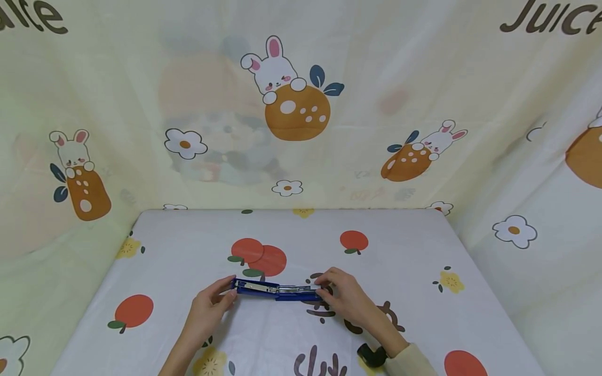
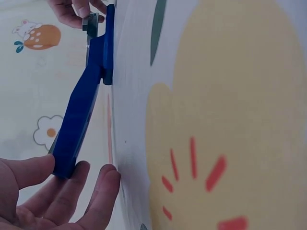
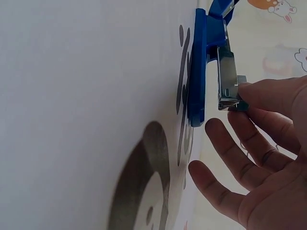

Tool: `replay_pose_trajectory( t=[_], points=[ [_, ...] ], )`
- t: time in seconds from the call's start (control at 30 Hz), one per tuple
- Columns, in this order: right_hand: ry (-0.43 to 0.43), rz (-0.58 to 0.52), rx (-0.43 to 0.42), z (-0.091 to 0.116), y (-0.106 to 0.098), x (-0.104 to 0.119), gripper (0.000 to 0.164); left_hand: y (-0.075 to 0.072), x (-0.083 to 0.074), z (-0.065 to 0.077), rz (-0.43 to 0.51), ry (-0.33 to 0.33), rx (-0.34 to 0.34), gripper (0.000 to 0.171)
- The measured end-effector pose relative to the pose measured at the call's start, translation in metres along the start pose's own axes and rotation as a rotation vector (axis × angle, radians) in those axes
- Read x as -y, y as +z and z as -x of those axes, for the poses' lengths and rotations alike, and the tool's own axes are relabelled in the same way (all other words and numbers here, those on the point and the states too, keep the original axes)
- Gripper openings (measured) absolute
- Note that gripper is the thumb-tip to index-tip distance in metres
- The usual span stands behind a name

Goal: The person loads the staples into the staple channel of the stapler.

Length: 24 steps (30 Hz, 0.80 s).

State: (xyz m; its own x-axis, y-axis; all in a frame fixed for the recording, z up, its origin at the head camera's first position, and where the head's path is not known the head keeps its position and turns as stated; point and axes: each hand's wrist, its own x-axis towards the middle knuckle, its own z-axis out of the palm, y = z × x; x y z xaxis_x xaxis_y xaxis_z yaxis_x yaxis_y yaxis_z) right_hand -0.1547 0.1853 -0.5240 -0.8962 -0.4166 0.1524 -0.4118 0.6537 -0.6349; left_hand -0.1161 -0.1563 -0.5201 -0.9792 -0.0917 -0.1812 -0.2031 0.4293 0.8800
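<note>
A blue stapler (image 1: 297, 298) lies on the table, its top cover swung far back to the left and its metal magazine (image 3: 227, 72) exposed. My left hand (image 1: 207, 312) holds the end of the raised cover (image 2: 76, 115) between thumb and fingers. At the stapler's right end, my right hand (image 1: 349, 296) pinches a small grey ridged piece (image 3: 242, 78), which looks like a strip of staples, at the front of the magazine. Its other fingers (image 3: 249, 139) are spread beside the base (image 3: 197, 72). Thumb and fingertips partly hide the small piece.
The table is covered by a white cloth (image 1: 400, 250) printed with fruit, flowers and lettering. A printed curtain (image 1: 226, 94) hangs behind and at both sides. A black wrist device (image 1: 372, 356) sits by the right sleeve (image 1: 411, 361).
</note>
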Motion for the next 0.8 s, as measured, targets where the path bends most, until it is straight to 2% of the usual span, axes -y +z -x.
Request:
replay_pose_trajectory(
  t=[0.8],
  points=[
    [0.027, -0.012, 0.013, 0.0, -0.001, 0.0028, 0.016, -0.0002, 0.0012, 0.0001, 0.018, -0.009, 0.002, 0.047]
  ],
)
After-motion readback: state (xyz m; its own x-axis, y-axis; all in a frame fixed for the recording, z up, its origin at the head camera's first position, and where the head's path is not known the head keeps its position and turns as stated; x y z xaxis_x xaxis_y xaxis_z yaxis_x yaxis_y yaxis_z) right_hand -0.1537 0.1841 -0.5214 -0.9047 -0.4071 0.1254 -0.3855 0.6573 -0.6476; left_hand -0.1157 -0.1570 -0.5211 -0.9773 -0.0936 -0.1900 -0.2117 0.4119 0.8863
